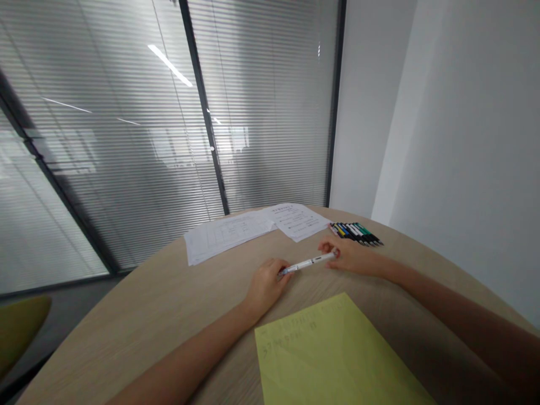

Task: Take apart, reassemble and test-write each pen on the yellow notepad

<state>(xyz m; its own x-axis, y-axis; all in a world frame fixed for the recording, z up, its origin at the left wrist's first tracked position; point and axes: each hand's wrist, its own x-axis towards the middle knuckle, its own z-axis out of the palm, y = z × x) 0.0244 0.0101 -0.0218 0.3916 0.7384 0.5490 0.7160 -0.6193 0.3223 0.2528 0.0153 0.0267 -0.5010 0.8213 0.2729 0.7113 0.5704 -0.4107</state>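
A white pen (310, 262) is held slantwise just above the table, between my two hands. My left hand (266, 284) is closed on its lower left end, fingertips and thumb pinching near the tip. At the upper right end, my right hand (352, 257) has its fingers curled around the pen; exactly how they touch it is hard to make out. Below the hands lies a yellow sheet of paper (333, 354) with faint handwriting along its top edge.
A row of several pens (355, 233) in mixed colours lies beyond my right hand. White printed sheets (230, 233) rest near the far edge of the round wooden table (169, 315). Behind stand glass panels with blinds (270, 112) and a white wall (472, 140). A yellow-green chair (23, 326) is at left.
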